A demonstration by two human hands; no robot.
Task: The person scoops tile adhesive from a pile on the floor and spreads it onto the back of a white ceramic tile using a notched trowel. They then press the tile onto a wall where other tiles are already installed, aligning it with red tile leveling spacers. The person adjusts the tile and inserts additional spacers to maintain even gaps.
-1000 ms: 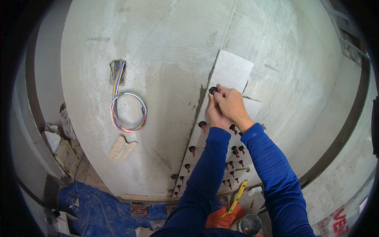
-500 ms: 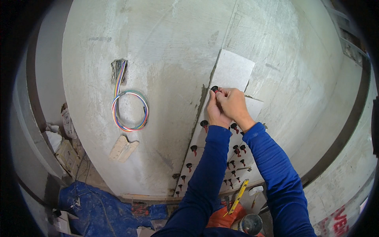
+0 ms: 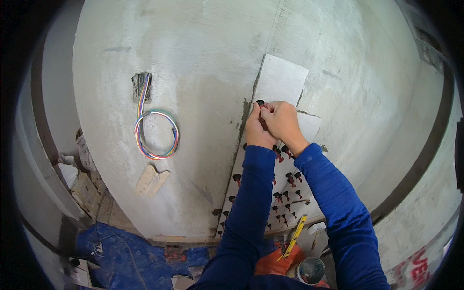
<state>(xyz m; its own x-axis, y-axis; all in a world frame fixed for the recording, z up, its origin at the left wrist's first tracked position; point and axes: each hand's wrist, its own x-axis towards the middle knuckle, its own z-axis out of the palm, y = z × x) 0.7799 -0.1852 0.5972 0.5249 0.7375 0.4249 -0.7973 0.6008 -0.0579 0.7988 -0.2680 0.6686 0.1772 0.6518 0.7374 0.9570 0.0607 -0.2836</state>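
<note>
Both hands meet at the joint under the topmost white wall tile [image 3: 282,79]. There a tile leveler [image 3: 260,103] with a black cap and red handle sits, partly hidden by fingers. My left hand [image 3: 259,131] is closed around its left and lower side. My right hand [image 3: 282,123] pinches it from the right with thumb and fingers. Another white tile [image 3: 309,124] adjoins on the right, lower down. Several more levelers [image 3: 290,179] stick out of the tile joints below my hands; my left forearm covers part of them.
Coloured wires [image 3: 157,155] hang coiled from a wall box on the left, above a beige patch [image 3: 152,181]. Below are a yellow spirit level [image 3: 296,237], a white-headed mallet [image 3: 317,227], a bucket [image 3: 311,269] and a blue tarp [image 3: 130,258].
My view has shifted slightly. My left hand has turned and moved a little left around the leveler, while my right hand stays pinched on it.
</note>
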